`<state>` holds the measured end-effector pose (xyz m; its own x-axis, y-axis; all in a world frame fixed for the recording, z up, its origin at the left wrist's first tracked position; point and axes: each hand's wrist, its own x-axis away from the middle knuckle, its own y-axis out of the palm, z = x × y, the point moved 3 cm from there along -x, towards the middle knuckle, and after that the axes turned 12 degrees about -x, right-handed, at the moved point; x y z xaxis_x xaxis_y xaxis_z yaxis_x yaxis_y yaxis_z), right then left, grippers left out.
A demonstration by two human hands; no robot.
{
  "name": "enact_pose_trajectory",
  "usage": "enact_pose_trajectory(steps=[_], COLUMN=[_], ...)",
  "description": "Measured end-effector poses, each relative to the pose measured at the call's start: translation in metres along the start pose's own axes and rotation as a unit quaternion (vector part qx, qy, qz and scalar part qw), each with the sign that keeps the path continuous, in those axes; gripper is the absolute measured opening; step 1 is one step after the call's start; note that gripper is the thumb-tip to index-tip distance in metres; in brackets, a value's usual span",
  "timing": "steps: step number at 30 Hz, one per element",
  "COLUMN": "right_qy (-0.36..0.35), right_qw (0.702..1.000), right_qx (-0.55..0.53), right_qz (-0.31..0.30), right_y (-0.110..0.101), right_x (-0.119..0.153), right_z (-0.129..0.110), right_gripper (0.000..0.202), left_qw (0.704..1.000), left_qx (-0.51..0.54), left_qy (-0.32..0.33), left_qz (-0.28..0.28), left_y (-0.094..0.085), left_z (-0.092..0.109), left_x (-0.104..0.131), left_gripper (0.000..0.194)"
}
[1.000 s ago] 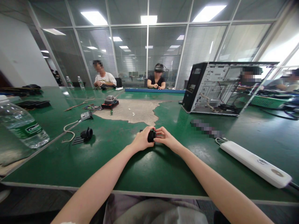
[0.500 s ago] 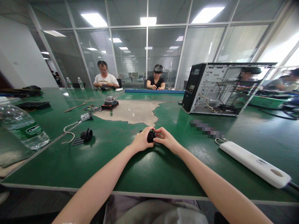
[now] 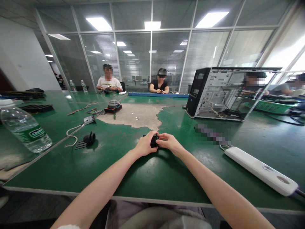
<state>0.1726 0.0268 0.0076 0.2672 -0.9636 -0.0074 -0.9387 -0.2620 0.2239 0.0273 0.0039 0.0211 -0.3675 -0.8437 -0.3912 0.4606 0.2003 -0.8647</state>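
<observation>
A small black part [image 3: 153, 142] is held low over the green table [image 3: 166, 178], in front of me. My left hand [image 3: 145, 143] wraps round it from the left. From the right, my right hand [image 3: 168, 140] pinches at its side with thumb and fingers. The hands cover most of the part, so its kind cannot be made out. Left of my hands lies a black round plastic piece with prongs [image 3: 88, 139]. A metal bracket with a white cable [image 3: 89, 119] rests behind that piece.
An opened computer case [image 3: 214, 95] stands at the right behind a white power strip [image 3: 259, 170]. A water bottle [image 3: 26, 130] stands at the left. Bare patched surface [image 3: 133, 115] shows beyond my hands, near a red-and-black device [image 3: 112, 107]. Two people sit across the table.
My right hand's fingers have closed in on the black part, and its thumb now presses against it. The left hand keeps its hold. The view has tilted slightly.
</observation>
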Motion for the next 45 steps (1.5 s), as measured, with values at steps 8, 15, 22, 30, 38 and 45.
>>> enact_pose_trajectory(steps=[8, 15, 22, 30, 38, 45], right_qy=[0.018, 0.022, -0.004, -0.064, -0.067, -0.079], right_qw=[1.000, 1.000, 1.000, 0.995, 0.994, 0.993], right_qx=[-0.018, -0.014, 0.000, 0.060, 0.054, 0.067], right_qz=[-0.004, -0.017, -0.024, -0.052, -0.070, -0.053], right_y=[0.003, 0.006, 0.005, 0.002, 0.001, 0.004], right_x=[-0.005, -0.002, -0.001, -0.001, -0.002, 0.001], right_z=[0.008, 0.007, 0.008, 0.001, 0.004, 0.003], right_gripper=[0.029, 0.027, 0.030, 0.034, 0.034, 0.035], left_qw=[1.000, 0.999, 0.999, 0.999, 0.979, 0.995], left_qx=[-0.001, -0.003, -0.033, 0.027, 0.192, 0.097], left_qy=[0.022, 0.029, 0.024, 0.033, -0.015, 0.016], left_qz=[0.004, 0.015, -0.002, 0.007, -0.064, 0.017], left_y=[0.001, 0.004, 0.009, -0.001, 0.001, 0.001], left_z=[-0.001, -0.003, -0.003, 0.002, -0.012, -0.006], left_x=[-0.002, -0.001, -0.001, 0.001, -0.002, -0.006], left_gripper=[0.063, 0.062, 0.064, 0.068, 0.036, 0.029])
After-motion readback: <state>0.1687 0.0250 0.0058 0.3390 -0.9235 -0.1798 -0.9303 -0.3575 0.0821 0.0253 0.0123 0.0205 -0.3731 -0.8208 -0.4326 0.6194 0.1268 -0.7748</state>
